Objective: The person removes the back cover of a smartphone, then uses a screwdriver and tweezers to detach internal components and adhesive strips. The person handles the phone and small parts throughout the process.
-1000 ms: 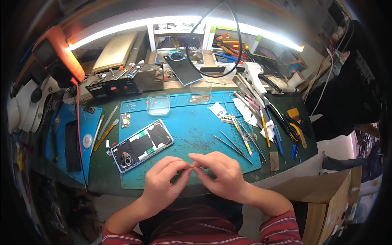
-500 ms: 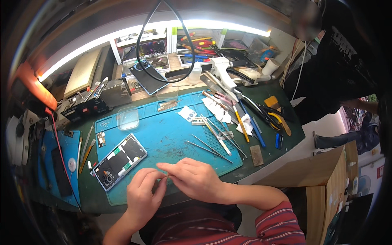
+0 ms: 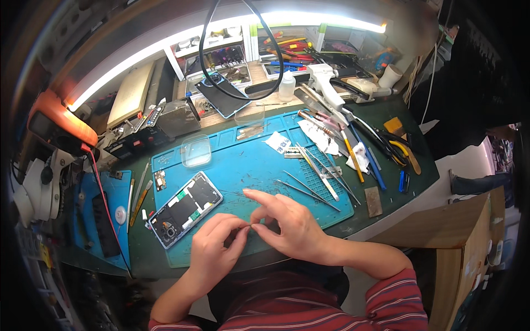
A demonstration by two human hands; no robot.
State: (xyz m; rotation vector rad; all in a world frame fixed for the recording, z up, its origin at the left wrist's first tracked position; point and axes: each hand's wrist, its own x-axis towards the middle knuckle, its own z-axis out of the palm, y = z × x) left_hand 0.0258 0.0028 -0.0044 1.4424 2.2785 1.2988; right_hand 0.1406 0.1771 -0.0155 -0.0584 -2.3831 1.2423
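Above the near edge of the blue work mat, my left hand pinches thumb and forefinger together. My right hand meets it there, thumb touching the left fingertips and forefinger raised off. A tiny dark speck shows where the fingertips join, too small to name. Just beyond my left hand lies a phone with its back off, dark inside with green and white parts and a camera module at its lower left. To the right of it, several metal tweezers lie on the mat.
A clear plastic box stands at the mat's far left. Pliers, a white glue gun-like tool and pens crowd the right. An orange multimeter stands far left. A black cable loop hangs overhead. Another person stands at the right.
The view has shifted, so the bench sits further right in the picture. My right forefinger has lifted away from the other fingers, while the fingertips of both hands stay together.
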